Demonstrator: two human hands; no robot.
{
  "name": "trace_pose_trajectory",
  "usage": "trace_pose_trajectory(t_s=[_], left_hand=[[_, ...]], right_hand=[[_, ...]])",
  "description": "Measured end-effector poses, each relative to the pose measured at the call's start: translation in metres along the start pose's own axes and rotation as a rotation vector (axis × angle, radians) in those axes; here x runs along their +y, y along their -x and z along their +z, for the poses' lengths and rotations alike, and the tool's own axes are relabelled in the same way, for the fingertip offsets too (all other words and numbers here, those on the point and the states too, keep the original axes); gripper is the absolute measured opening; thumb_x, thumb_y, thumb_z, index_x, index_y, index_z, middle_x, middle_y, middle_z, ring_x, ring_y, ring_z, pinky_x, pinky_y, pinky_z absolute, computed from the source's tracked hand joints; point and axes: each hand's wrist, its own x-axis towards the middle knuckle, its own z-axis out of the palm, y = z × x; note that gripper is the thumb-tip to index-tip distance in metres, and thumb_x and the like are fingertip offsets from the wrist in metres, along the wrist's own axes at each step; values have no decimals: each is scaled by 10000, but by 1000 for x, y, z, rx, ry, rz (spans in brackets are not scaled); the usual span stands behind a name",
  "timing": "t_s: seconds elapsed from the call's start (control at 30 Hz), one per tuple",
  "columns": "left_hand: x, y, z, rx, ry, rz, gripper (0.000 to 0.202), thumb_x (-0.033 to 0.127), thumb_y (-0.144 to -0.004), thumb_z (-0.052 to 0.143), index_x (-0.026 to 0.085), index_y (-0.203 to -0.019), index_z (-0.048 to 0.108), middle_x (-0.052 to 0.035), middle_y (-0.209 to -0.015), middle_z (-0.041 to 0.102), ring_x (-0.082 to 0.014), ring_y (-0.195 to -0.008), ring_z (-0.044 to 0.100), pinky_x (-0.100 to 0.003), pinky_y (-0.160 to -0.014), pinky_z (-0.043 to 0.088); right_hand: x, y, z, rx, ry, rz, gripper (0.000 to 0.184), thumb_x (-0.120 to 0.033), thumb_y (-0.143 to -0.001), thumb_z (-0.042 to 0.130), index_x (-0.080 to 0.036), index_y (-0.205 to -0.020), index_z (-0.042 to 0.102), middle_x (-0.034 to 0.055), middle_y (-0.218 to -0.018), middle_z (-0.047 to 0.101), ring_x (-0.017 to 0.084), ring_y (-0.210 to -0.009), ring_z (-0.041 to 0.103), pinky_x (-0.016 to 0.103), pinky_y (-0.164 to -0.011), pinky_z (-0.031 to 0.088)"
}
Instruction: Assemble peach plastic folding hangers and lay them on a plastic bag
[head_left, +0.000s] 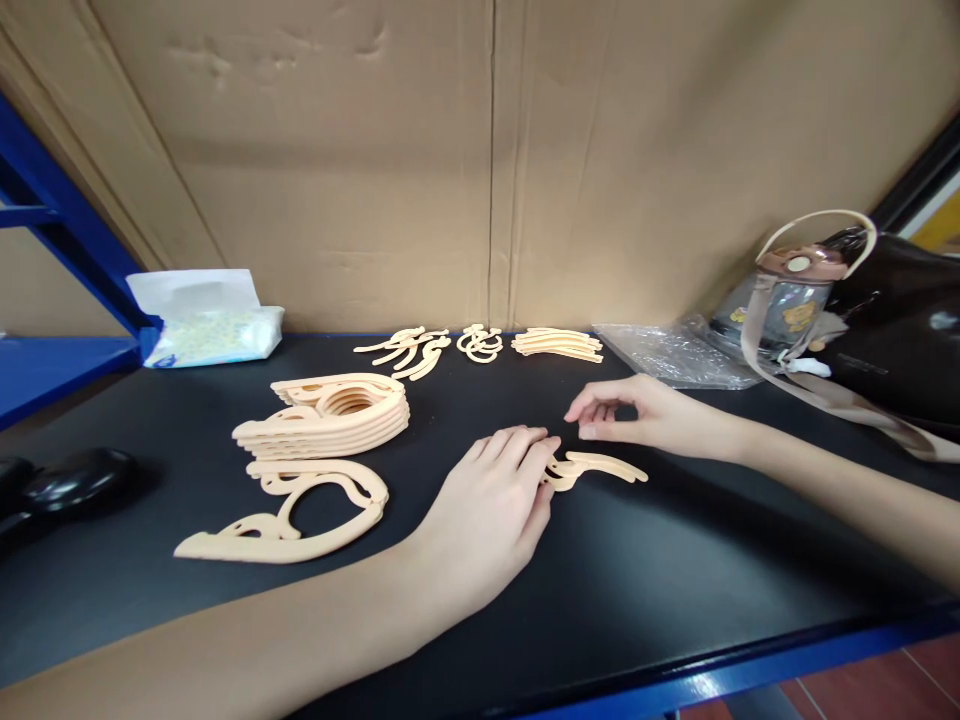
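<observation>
My left hand (491, 500) lies palm down with its fingers bent over a beige plastic folding-hanger piece (611, 463), holding it at the table. The curved arm of that piece sticks out to the right; its other end is hidden under my fingers. Just above and to the right hovers my right hand (637, 415), fingers loosely curled and thumb apart, with nothing visible in it. Left of my left hand lies a folded beige hanger (330, 545). Behind it is a stack of similar folded hangers (337, 435).
Along the cardboard wall (337, 180) lie loose hook pieces (420, 350), ring-shaped pieces (480, 345) and a pile of curved arms (559, 345). A clear plastic bag (675, 355), a strapped bottle (799, 300) and a black bag (900, 340) stand right. Tissues (214, 335) sit left.
</observation>
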Motion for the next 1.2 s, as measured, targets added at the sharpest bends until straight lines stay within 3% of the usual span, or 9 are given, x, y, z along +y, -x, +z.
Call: trace_pose_trajectory(t_s=[0.2,0.3,0.43,0.53,0.67,0.8,0.93,1.1,1.2], left_hand=[[1,1,-2,-51,18,-16,246,153,-945,415,172,-1146,556,-51,-1165,606,-219,-1044,556,-398,-870,481],[1,1,-4,-61,14,-8,239,142,-941,411,179,-1128,556,-46,-1143,605,-216,-1025,555,-395,-853,480],[0,1,-6,-77,6,-5,161,204,-931,464,178,-1055,561,-40,-1088,612,-217,-975,562,-392,-820,480],[-2,0,-7,-89,-2,5,130,257,-932,494,178,-1010,560,-37,-1075,616,-219,-969,563,-388,-809,477],[-1,0,-8,-103,-14,17,128,255,-941,483,172,-1006,555,-41,-1064,613,-219,-965,560,-385,-810,473],[-1,1,-13,-123,-23,9,134,229,-929,462,170,-994,562,-46,-1014,599,-219,-915,549,-391,-794,468],[-3,2,-23,-124,-56,-15,102,194,-876,486,173,-914,578,-60,-979,587,-228,-907,536,-392,-787,463],[-9,1,-37,-117,-152,39,95,185,-841,501,170,-833,594,-59,-956,603,-234,-945,541,-408,-844,453],[-14,3,-39,-102,-150,39,140,215,-853,519,176,-946,616,-57,-1016,613,-236,-1000,547,-415,-891,452]], right_hand=[[-10,-62,2,192,401,-179,147,-272,-876,579,-171,-879,685,3,-789,679,113,-686,583,231,-652,409],[-11,-102,8,247,644,-132,143,-281,-879,579,-200,-915,692,-1,-830,683,123,-726,597,225,-634,380],[-12,-140,20,285,750,-67,219,-338,-881,558,-170,-871,697,73,-901,694,202,-818,626,263,-613,351],[-13,-154,28,271,789,-6,246,-342,-856,575,-153,-758,699,99,-811,695,222,-771,638,273,-595,346],[-15,-162,33,280,801,64,190,-219,-827,556,-140,-725,696,113,-776,698,227,-737,645,275,-584,346],[-16,-157,27,284,767,54,186,-205,-806,555,-145,-702,696,103,-741,691,224,-716,637,276,-557,322],[-15,-127,16,278,718,-36,185,-266,-839,560,-158,-794,703,66,-757,686,193,-707,613,270,-572,325],[-12,-68,12,76,585,-264,111,-215,-863,590,-163,-846,687,7,-778,647,118,-685,560,230,-614,355],[-12,-38,13,-25,519,-291,125,-205,-891,575,-154,-861,685,10,-787,620,118,-715,552,230,-638,365]])
